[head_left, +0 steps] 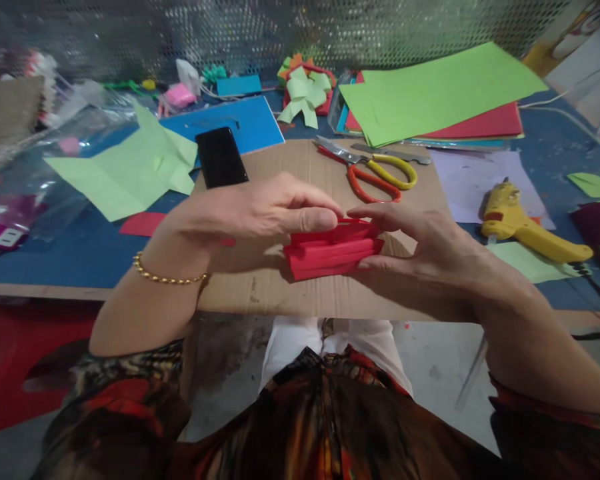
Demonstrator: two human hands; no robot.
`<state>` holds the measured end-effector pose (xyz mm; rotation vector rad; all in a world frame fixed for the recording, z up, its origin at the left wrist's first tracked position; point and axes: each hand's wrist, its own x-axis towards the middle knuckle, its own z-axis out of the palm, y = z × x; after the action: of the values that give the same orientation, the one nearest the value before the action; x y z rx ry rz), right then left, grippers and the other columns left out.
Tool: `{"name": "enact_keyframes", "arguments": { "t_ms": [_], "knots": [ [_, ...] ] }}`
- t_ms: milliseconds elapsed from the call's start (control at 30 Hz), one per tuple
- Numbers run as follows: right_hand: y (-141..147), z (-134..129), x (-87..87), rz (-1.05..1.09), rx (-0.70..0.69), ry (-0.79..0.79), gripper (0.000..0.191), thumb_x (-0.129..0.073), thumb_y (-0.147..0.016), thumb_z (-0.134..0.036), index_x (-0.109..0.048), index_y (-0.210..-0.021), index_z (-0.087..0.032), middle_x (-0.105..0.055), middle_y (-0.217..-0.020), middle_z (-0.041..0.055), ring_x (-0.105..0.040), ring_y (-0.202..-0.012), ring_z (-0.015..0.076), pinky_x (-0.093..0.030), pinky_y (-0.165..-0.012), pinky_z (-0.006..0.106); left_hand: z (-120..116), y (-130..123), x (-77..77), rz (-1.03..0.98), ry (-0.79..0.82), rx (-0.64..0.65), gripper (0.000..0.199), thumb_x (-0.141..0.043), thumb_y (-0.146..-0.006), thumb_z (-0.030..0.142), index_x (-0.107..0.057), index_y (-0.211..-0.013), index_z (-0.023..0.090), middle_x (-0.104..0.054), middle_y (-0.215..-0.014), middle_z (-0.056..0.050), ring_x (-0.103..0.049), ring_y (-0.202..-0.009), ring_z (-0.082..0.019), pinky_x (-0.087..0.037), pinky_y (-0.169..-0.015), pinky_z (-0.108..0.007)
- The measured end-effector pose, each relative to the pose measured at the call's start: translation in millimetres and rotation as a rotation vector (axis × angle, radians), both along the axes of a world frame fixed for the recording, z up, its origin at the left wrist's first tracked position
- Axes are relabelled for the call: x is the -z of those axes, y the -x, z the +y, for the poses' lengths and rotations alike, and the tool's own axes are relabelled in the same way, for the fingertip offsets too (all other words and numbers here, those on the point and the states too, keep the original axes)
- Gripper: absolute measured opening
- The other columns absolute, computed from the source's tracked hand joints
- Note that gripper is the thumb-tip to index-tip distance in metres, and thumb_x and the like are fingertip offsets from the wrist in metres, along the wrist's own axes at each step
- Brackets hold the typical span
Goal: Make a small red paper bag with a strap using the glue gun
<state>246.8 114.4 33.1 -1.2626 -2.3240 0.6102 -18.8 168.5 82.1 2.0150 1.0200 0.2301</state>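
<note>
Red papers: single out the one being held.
The folded red paper, held in the right hand; the red scrap and stacked red sheet lie outside its grip.

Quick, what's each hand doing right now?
Left hand: at the folded red paper; can't tell if gripping.
Right hand: closed, holding that folded red paper.

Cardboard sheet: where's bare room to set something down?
The cardboard is bare at the back between the phone and scissors, and between the red paper and its front edge. Crowded: its back right, with scissors near the green sheets, and its middle, under the left hand and right hand.
</note>
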Motion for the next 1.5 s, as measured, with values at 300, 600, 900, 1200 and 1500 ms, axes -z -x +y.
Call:
{"name": "enact_keyframes", "arguments": {
  "t_ms": [300,600,900,1200,1500],
  "knots": [
    [-11.5,11.4,13.0,0.108,0.075,-0.175,0.048,-0.074,-0.096,-0.046,-0.074,-0.140,-0.026,-0.082,-0.117,0.0082,-0.078,-0.096,0.0275,-0.065,-0.084,0.040,4.6,7.4,-4.7,0.144,0.017,0.015,0.060,-0.085,-0.077,0.039,-0.072,-0.132,0.020,-0.078,-0.103,-0.005,-0.073,-0.084,-0.020,-0.052,-0.069,-0.026],
    [-3.6,14.9,13.6,0.121,0.122,-0.004,0.062,-0.078,-0.089,-0.036,-0.068,-0.148,-0.023,-0.082,-0.120,0.0115,-0.076,-0.095,0.0288,-0.063,-0.079,0.041,6.0,3.1,12.4,0.081,0.046,-0.006,0.038,-0.076,-0.081,0.035,-0.076,-0.114,0.016,-0.077,-0.092,-0.005,-0.069,-0.075,-0.017,-0.049,-0.063,-0.027],
    [-0.8,11.8,7.6,0.125,0.125,-0.003,0.058,-0.077,-0.090,-0.040,-0.070,-0.144,-0.021,-0.082,-0.113,0.0114,-0.074,-0.090,0.0276,-0.058,-0.077,0.039,4.2,0.5,10.9,0.113,-0.053,0.001,0.050,-0.080,-0.081,0.039,-0.072,-0.126,0.018,-0.076,-0.104,-0.006,-0.069,-0.082,-0.018,-0.048,-0.067,-0.026],
    [-3.7,21.8,17.9,0.123,0.162,-0.142,0.013,-0.071,-0.092,-0.031,-0.078,-0.093,-0.021,-0.074,-0.078,0.0035,-0.060,-0.066,0.0171,-0.043,-0.062,0.030,4.7,-4.9,17.5,0.059,0.002,-0.062,0.014,-0.070,-0.085,0.029,-0.076,-0.091,0.018,-0.074,-0.082,-0.004,-0.067,-0.074,-0.016,-0.045,-0.062,-0.026],
    [-4.7,21.6,22.5,0.126,0.167,-0.168,0.028,-0.070,-0.096,-0.039,-0.083,-0.116,-0.023,-0.083,-0.102,0.0080,-0.074,-0.088,0.0258,-0.059,-0.082,0.040,5.3,-7.6,26.2,-0.072,0.024,-0.081,0.022,-0.074,-0.086,0.033,-0.077,-0.101,0.017,-0.078,-0.099,-0.007,-0.070,-0.085,-0.018,-0.052,-0.069,-0.027]
  ]
}}
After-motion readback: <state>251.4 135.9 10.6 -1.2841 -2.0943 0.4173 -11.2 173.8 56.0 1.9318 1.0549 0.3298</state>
